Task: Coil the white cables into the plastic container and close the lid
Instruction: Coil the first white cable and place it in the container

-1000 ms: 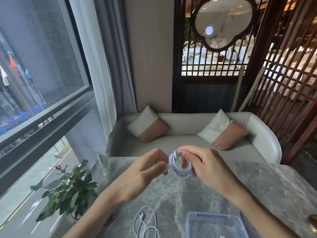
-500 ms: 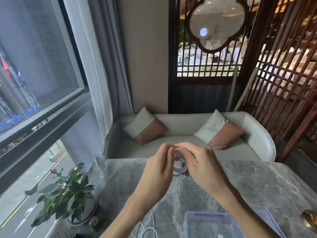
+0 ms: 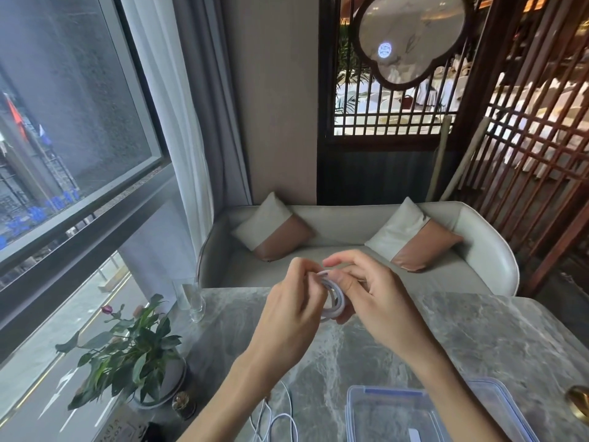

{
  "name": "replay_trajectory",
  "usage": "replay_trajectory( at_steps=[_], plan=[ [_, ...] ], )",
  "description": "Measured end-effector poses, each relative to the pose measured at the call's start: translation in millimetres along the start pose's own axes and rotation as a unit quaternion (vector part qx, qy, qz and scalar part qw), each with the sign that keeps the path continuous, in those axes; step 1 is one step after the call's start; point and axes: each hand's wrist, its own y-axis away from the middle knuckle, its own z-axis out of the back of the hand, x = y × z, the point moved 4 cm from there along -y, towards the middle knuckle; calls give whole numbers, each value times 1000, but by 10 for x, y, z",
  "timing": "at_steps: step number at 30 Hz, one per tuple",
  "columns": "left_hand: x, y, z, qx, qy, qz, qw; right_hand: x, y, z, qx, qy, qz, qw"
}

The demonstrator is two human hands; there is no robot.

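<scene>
Below your right forearm sits the open plastic container (image 3: 398, 409) on the table (image 3: 510, 339) — nearer that arm. Up between your right hand (image 3: 379, 301) and left hand (image 3: 291, 314), both pinching it, is the coiled white cable (image 3: 334, 296) — container lies down-right.

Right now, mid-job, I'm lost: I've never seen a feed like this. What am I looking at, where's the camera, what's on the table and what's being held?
No machine here: a person's two bare hands. The one picture comes from a camera worn on the head, looking forward and down. The left hand and right hand together hold a coiled cable above the marble table. On the table, near the bottom edge, lie a loose cable and an open clear container; at left stand a plant and a glass. Beyond is a sofa with cushions.
</scene>
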Motion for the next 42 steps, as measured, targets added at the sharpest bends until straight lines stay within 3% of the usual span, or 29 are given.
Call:
replay_trajectory(
  at_steps=[9, 11, 14, 20, 25, 36, 42],
  plan=[
    [3, -32, -71, 70, 128, -5, 989, -23, -93, 254, -27, 152, 81, 985],
    [14, -35, -101, 86, 150, -6, 985, -133, -41, 229, -26, 90, 38, 995],
    [32, -38, -129, 118, 147, -18, 982, -255, 55, 142, -20, -94, -56, 994],
    [-32, -48, -133, 130, 12, -74, 989, -309, 177, 84, 38, -274, -174, 945],
    [-7, -39, -104, 126, -43, -79, 988, -325, 254, 69, 82, -388, -221, 891],
    [-42, -39, -103, 160, -11, -101, 982, -183, 303, 2, 135, -478, -225, 838],
    [-49, -24, -283, 135, 0, -90, 987, -187, 326, -52, 37, -445, -209, 870]
  ],
)
